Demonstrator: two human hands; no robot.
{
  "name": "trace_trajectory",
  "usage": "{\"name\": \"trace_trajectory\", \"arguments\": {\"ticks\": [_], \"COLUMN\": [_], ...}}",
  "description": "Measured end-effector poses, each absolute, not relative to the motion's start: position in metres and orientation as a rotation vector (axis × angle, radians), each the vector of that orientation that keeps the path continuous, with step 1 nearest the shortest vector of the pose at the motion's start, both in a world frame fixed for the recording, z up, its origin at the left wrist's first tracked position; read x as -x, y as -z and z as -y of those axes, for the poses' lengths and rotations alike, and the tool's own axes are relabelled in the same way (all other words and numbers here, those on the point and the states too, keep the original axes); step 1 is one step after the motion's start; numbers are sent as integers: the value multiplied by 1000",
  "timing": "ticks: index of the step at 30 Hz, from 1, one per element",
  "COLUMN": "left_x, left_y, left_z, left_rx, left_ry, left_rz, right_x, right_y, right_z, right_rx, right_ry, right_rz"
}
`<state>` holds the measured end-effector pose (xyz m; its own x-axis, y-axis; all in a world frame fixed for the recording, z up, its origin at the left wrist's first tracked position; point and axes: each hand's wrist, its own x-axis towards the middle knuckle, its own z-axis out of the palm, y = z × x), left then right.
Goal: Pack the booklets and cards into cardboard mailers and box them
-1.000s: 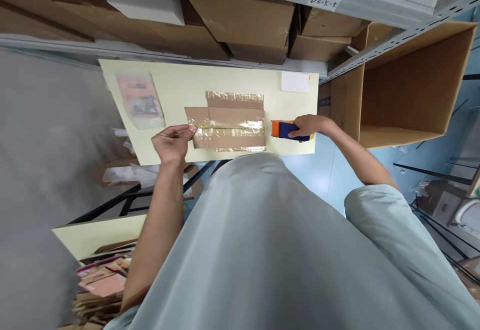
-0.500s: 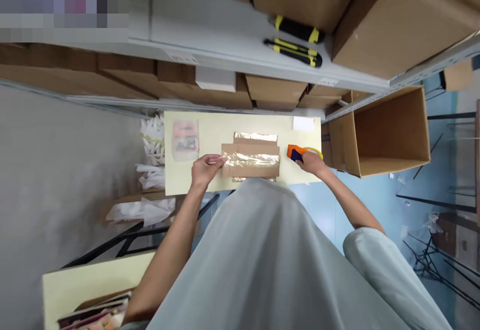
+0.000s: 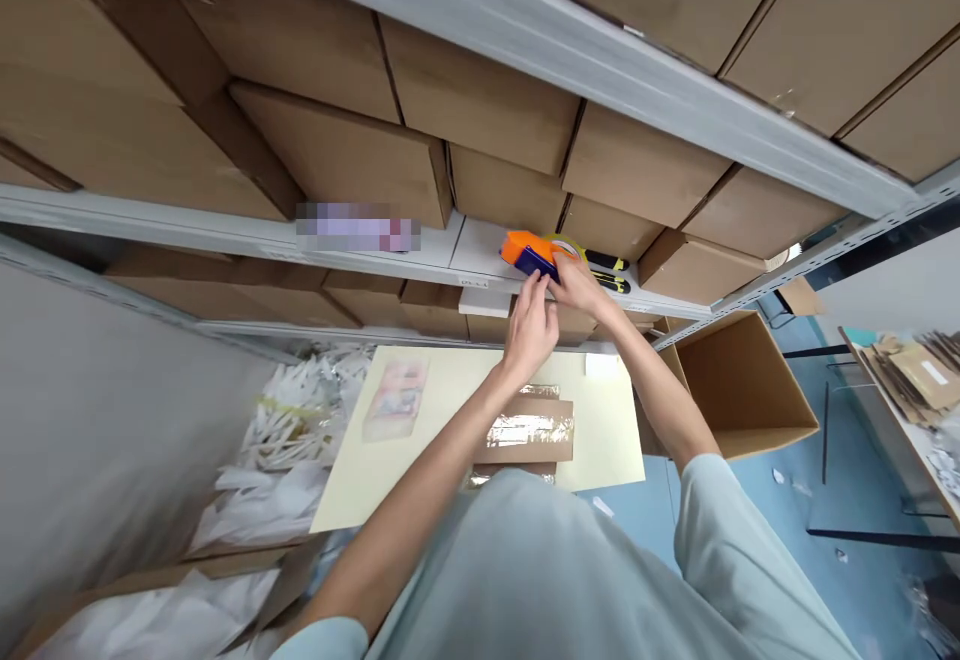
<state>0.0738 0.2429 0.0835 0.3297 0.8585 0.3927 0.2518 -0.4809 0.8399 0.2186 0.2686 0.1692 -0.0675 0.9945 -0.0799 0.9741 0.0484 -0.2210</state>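
Note:
An orange and dark-blue tape dispenser (image 3: pixel 523 246) with a yellow-rimmed roll is at the edge of the grey shelf (image 3: pixel 476 240). My right hand (image 3: pixel 577 285) is wrapped round its right end. Just below it, my left hand (image 3: pixel 531 328) reaches up with fingers stretched out and apart; whether the fingertips touch the dispenser I cannot tell. Under my arms, a flat cardboard package (image 3: pixel 525 452) with shiny clear tape across it lies on the pale yellow table (image 3: pixel 465 368). My left forearm hides part of its left side.
Black and yellow cutters (image 3: pixel 611 282) lie on the shelf right of the dispenser. Cardboard boxes (image 3: pixel 480 90) fill the shelves. A clear bag with a pinkish print (image 3: pixel 396 398) lies on the table's left. An open carton (image 3: pixel 739 380) stands at the right, white bags (image 3: pixel 259 510) at the left.
My right hand has carried the tape dispenser from the table up to the shelf. My left hand has left the package and risen beside it. The view has tilted up.

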Motion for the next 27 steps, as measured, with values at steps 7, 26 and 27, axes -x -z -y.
{"name": "trace_trajectory", "arguments": {"ticks": [7, 26, 27], "left_x": [-68, 46, 40], "left_y": [-63, 128, 129], "left_z": [-264, -100, -98], "left_rx": [-1916, -1488, -1522], "left_ry": [-1129, -315, -271], "left_rz": [-1016, -1650, -1680], "right_x": [-192, -160, -159], "right_y": [-147, 112, 121], "right_z": [-333, 7, 6], "right_rx": [2245, 2432, 2390], "right_ry": [-258, -940, -920], "right_rz": [2301, 1072, 1035]}}
